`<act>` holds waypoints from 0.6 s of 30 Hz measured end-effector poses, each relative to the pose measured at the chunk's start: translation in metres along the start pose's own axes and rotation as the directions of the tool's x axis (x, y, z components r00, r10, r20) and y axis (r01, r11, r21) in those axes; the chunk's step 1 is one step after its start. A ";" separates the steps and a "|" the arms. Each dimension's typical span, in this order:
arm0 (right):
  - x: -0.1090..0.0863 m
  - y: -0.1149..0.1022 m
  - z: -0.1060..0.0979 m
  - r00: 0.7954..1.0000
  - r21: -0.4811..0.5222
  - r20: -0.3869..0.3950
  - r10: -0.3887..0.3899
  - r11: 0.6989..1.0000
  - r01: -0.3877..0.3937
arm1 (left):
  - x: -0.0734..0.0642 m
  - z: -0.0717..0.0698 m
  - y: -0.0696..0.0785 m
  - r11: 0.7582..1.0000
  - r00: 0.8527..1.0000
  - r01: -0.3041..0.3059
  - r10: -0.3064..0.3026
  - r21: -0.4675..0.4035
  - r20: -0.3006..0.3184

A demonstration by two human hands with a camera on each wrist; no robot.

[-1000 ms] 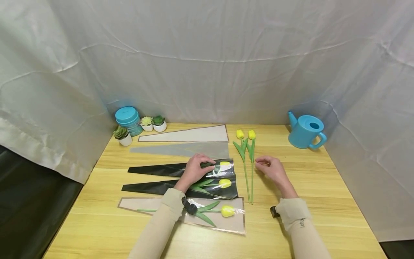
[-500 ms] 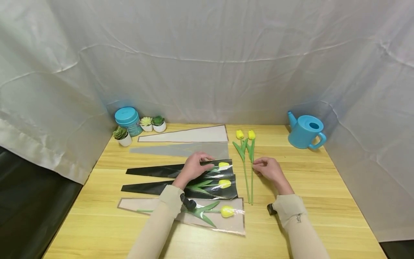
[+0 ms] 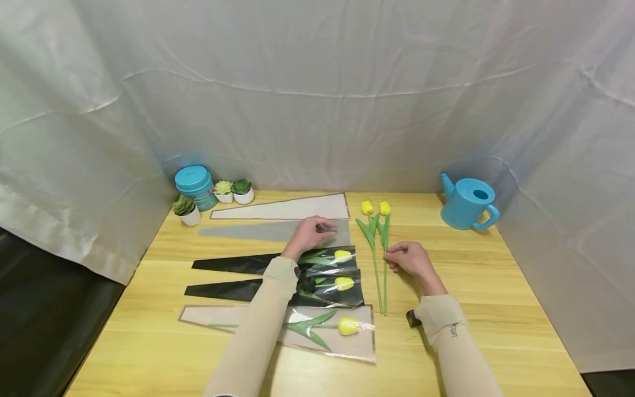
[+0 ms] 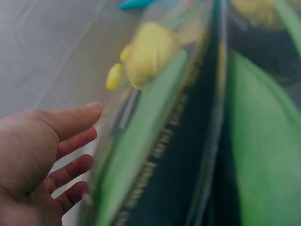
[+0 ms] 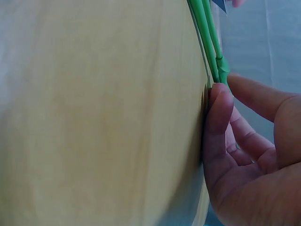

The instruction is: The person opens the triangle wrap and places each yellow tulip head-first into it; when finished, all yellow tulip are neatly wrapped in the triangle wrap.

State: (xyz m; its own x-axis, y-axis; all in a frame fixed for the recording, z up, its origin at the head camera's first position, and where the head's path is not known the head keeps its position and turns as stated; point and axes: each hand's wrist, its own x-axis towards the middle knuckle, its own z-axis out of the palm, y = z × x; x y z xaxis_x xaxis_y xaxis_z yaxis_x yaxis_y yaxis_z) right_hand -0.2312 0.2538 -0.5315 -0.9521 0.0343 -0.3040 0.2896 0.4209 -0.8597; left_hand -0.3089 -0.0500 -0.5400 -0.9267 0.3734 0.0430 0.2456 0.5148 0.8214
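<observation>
My right hand (image 3: 410, 259) pinches the upper stem of the right-hand yellow tulip (image 3: 385, 208), which lies on the table beside a second yellow tulip (image 3: 367, 208). Close up in the right wrist view, thumb and fingertips meet at the green stem (image 5: 216, 70). My left hand (image 3: 310, 234) hovers over the wide end of a grey flower sleeve (image 3: 258, 229), fingers loosely bent and holding nothing. In the left wrist view that hand (image 4: 42, 150) is beside a clear-fronted black sleeve (image 3: 223, 263) with a tulip inside.
Nearer me lie another black sleeve (image 3: 218, 289) and a pale sleeve (image 3: 347, 348), each with a tulip in it. A white sleeve (image 3: 297, 208) lies at the back. Potted succulents (image 3: 188, 215) and a blue-lidded jar (image 3: 193, 184) stand back left, a blue watering can (image 3: 463, 204) back right.
My left hand has left the far black sleeve and moved away from me to the grey one. My right hand has moved slightly left and taken hold of the right-hand tulip's stem.
</observation>
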 end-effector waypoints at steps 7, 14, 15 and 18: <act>0.001 -0.001 0.000 1.000 0.023 -0.002 0.024 0.999 -0.024 | 0.005 0.008 -0.003 1.000 1.000 -0.007 0.007 0.019 0.025; 0.001 0.000 0.001 0.999 0.015 -0.018 0.030 0.999 -0.030 | 0.008 0.013 -0.006 0.996 1.000 0.002 -0.003 0.085 0.015; 0.001 0.000 0.001 0.999 0.012 -0.020 0.030 1.000 -0.029 | 0.008 0.014 -0.007 0.996 1.000 0.004 -0.005 0.086 0.011; 0.002 0.000 0.003 0.999 -0.001 -0.030 0.025 1.000 -0.025 | 0.009 0.015 -0.010 0.996 1.000 0.008 -0.008 0.094 -0.003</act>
State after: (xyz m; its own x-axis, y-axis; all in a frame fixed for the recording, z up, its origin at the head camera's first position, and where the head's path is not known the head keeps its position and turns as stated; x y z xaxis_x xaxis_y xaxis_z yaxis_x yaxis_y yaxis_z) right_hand -0.2329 0.2510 -0.5328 -0.9472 0.0716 -0.3126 0.3128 0.4211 -0.8514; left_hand -0.3150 -0.0398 -0.5561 -0.9295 0.3668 0.0383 0.2635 0.5878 0.7649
